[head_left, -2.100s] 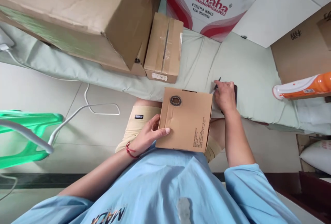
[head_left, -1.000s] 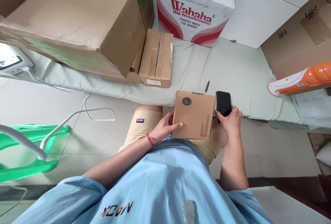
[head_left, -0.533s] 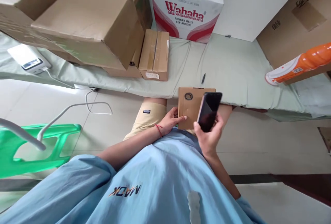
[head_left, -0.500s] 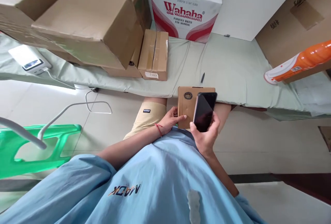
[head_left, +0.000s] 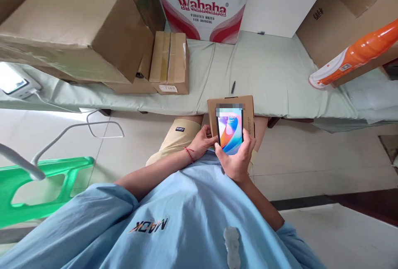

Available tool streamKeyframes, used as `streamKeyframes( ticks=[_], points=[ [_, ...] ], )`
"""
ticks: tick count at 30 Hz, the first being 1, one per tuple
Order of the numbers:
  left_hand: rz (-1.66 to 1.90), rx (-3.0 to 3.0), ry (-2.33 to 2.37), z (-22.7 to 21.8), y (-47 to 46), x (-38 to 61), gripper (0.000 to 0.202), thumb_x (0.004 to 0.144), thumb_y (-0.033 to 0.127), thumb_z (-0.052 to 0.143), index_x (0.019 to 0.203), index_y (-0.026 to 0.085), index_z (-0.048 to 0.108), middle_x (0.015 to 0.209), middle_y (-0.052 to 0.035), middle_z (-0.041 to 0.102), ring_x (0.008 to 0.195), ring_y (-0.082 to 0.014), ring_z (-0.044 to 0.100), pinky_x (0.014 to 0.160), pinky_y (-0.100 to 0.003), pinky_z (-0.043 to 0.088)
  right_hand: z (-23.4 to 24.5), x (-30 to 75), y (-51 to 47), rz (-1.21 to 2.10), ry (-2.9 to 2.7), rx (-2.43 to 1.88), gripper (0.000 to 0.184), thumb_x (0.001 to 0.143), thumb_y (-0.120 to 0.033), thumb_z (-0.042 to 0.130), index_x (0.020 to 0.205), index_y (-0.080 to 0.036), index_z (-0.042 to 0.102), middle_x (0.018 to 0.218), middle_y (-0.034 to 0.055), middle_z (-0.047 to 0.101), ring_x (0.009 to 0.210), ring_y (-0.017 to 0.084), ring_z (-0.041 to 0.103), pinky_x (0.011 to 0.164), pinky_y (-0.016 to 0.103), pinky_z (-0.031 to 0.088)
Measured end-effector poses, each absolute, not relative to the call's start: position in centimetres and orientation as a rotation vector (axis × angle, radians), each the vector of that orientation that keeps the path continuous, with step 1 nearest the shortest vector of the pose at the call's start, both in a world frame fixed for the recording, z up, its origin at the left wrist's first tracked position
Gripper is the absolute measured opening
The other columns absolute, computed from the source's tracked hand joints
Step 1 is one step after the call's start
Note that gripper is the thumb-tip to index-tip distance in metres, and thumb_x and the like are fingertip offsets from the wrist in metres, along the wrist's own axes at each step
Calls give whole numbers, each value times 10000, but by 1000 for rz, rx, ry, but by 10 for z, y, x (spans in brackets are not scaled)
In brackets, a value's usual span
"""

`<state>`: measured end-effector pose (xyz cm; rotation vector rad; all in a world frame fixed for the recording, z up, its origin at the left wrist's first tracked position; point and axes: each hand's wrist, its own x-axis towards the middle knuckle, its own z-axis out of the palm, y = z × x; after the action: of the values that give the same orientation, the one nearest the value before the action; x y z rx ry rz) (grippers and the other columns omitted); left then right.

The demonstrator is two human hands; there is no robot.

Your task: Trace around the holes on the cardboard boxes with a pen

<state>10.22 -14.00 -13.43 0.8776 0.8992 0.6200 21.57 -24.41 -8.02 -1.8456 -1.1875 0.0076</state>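
Note:
A smartphone (head_left: 230,132) with a lit, colourful lock screen is gripped in my right hand (head_left: 236,159), thumb on one side edge and fingers on the other. Behind it, a small flat cardboard box (head_left: 248,113) stands over my lap, partly covered by the phone. My left hand (head_left: 202,142) closes on the lower left edge of that box; its fingertips behind the box are hidden. A red string is around my left wrist.
A cloth-covered bench (head_left: 211,66) runs across, with a pen (head_left: 233,87) on it. Cardboard boxes (head_left: 169,59), a Wahaha carton (head_left: 203,12), an orange bottle (head_left: 354,57) and a white power bank (head_left: 17,82) sit there. A green stool (head_left: 66,182) stands at left.
The phone's dark screen has lit up. My right hand has moved the phone left, in front of the cardboard box. My left hand keeps hold of the box.

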Motion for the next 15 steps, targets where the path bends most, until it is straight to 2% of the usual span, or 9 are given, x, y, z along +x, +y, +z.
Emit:
streamKeyframes(
  ticks=[7, 15],
  points=[
    [609, 889, 908, -129, -140, 105, 766, 554, 531, 1047, 1042, 205, 555, 1040, -48, 748, 974, -239, 722, 857, -369, 590, -82, 217, -245, 56, -1175, -1840, 895, 872, -551, 768, 1605, -236, 364, 1334, 200, 539, 1290, 415, 588, 1031, 625, 589],
    [590, 839, 918, -126, -140, 104, 733, 595, 553, 1032, 1054, 195, 587, 1014, -50, 766, 962, -245, 741, 855, -378, 600, -81, 219, -246, -11, -1190, -1797, 850, 880, -567, 781, 1562, -218, 414, 1275, 176, 572, 1196, 376, 626, 1011, 587, 595]
  ],
)
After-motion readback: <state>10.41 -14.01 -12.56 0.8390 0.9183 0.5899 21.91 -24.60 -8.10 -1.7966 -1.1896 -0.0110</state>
